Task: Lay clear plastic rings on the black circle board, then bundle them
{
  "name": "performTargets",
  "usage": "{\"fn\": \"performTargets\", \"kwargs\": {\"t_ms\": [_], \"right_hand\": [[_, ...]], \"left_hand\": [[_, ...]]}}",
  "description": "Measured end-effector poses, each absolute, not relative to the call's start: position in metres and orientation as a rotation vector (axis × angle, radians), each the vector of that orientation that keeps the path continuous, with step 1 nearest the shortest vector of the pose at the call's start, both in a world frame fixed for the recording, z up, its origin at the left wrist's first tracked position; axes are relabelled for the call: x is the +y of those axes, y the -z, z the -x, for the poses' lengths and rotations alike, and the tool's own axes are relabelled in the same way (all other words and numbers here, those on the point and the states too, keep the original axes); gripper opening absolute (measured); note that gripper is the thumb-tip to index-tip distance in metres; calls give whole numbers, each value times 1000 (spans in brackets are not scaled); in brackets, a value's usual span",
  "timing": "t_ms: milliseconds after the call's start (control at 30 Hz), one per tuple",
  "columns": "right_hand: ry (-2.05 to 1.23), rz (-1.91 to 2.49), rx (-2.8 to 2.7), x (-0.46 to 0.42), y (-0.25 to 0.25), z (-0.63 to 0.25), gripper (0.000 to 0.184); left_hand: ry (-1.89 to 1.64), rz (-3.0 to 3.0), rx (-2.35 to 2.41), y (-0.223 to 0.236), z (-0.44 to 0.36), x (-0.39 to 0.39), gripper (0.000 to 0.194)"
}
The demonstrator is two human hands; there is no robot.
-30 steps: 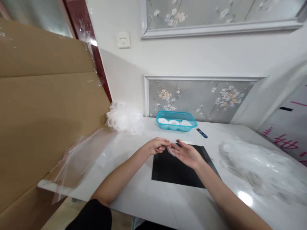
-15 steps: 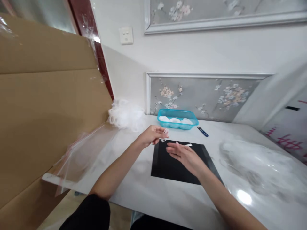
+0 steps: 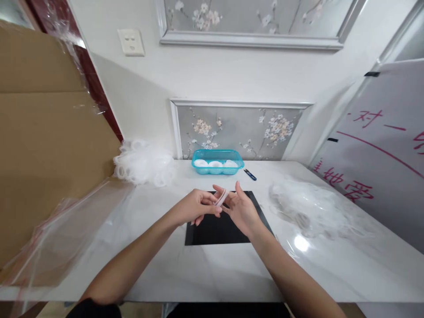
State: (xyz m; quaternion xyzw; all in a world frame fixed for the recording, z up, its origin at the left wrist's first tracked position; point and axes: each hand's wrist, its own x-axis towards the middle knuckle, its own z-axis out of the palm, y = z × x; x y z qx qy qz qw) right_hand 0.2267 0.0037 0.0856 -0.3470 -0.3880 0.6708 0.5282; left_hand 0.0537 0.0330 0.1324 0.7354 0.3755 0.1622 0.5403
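Observation:
My left hand (image 3: 197, 206) pinches a thin white looped band (image 3: 221, 197) between thumb and fingers, above the black mat (image 3: 212, 234). Facing it from the right is my right hand (image 3: 243, 211), open, with the thumb raised and the fingers spread. Its fingertips reach behind the band; whether they touch it or pass through the loop I cannot tell. Both hands hide part of the mat's far half.
Behind the mat stands a blue plastic basket (image 3: 217, 171) holding white rolls, beside dark blue thread snips (image 3: 250, 175). White loops lie in a heap (image 3: 142, 163) at left, clear plastic bags (image 3: 308, 205) at right. A large cardboard box (image 3: 49, 154) borders the table (image 3: 205, 276).
My hands have come together at the band, the right now with its thumb raised and fingers spread around it. The camera view has turned rightward. The white strip on the mat is now hidden.

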Motion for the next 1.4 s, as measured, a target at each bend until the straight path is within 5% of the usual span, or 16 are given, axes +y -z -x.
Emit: {"fn": "performTargets", "kwargs": {"t_ms": [233, 467, 667, 900, 1100, 1400], "right_hand": [[-1918, 509, -889, -1, -95, -238, 91], [-1373, 739, -1432, 2, -70, -214, 58], [-1720, 667, -1128, 7, -57, -218, 67], [-1561, 736, -860, 9, -49, -219, 23], [-1137, 769, -1213, 8, -39, -221, 22], [-105, 918, -1898, -3, -50, -226, 16]], "left_hand": [[-278, -1855, 857, -130, -56, 33, 47], [-440, -1631, 687, -124, -57, 40, 32], [-122, -1687, 679, -115, -54, 48, 40], [4, -2005, 731, -106, -60, 47, 42], [-74, -2366, 1014, -104, -55, 56, 23], [-567, -2256, 739, -120, -53, 45, 59]]}}
